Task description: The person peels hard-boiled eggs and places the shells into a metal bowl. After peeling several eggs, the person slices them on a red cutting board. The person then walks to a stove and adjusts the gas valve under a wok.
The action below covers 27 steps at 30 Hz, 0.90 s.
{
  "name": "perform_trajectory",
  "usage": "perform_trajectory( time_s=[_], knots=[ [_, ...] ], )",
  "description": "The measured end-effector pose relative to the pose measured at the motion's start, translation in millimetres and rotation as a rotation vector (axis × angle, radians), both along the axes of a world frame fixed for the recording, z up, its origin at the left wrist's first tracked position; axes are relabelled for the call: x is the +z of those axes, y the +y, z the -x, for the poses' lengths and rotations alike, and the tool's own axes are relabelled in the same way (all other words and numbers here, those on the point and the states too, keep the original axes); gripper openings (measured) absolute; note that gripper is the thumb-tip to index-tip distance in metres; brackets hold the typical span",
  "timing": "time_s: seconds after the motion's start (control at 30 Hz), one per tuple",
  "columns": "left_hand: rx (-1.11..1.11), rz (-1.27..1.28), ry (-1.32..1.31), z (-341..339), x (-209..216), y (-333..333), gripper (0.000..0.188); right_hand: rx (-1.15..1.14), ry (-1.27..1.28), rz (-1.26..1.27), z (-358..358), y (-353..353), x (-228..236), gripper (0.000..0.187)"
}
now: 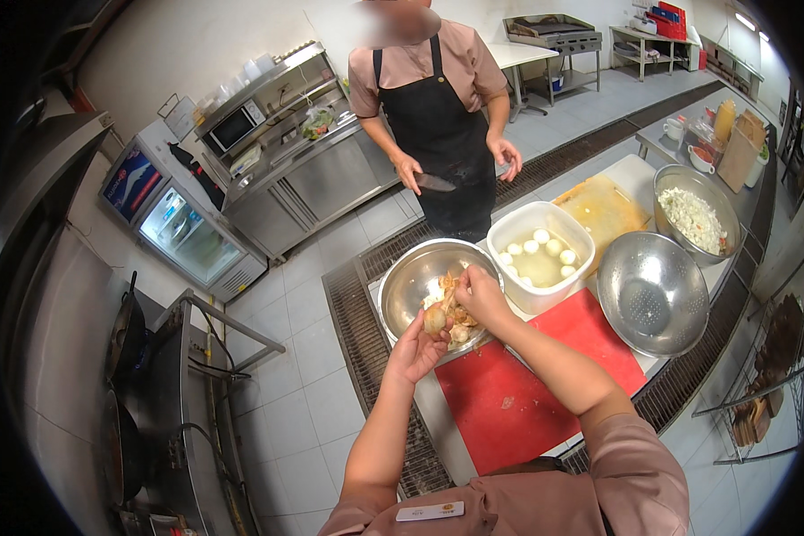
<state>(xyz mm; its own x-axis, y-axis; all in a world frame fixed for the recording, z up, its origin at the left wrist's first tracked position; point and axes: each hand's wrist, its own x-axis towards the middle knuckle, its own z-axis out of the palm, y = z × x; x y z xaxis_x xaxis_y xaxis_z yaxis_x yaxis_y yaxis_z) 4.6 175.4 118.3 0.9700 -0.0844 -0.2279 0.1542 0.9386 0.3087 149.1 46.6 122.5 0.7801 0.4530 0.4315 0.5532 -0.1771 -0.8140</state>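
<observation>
My left hand [414, 353] holds a brown-skinned onion [435, 320] in its fingers over the near side of a large steel bowl [393, 290]. Just right of it, my right hand [481, 295] is closed in a pinch at loose brown onion skin [449, 284]; its fingertips are partly hidden. Inside the bowl, below both hands, lie more papery skins and a few onions [460, 333]. A white square tub [540, 214] beside the bowl holds several round white pieces, which look like peeled onions, in cloudy liquid.
A red cutting board [500, 406] lies in front of me, with a steel colander [652, 290] to its right. Behind stand a stained yellow board [603, 210] and a bowl of chopped white pieces [692, 219]. Across the table, a co-worker in a black apron [438, 116] holds a knife [435, 182].
</observation>
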Motion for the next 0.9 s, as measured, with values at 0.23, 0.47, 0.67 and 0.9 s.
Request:
perform_trajectory(
  time_s=[0.23,0.47,0.67,0.9],
  knots=[
    [0.131,-0.050,0.033,-5,0,1,0.036,-0.083,0.047,-0.041,-3,8,-12,0.013],
    [0.220,-0.367,0.096,0,-1,17,0.034,-0.146,-0.068,0.062,-30,6,-22,0.019],
    [0.320,-0.485,0.217,-5,-1,8,0.037,0.191,-0.238,0.239,6,12,-15,0.032],
    [0.384,-0.530,0.227,-9,-5,4,0.037,0.242,-0.356,0.202,40,11,1,0.019]
  ],
)
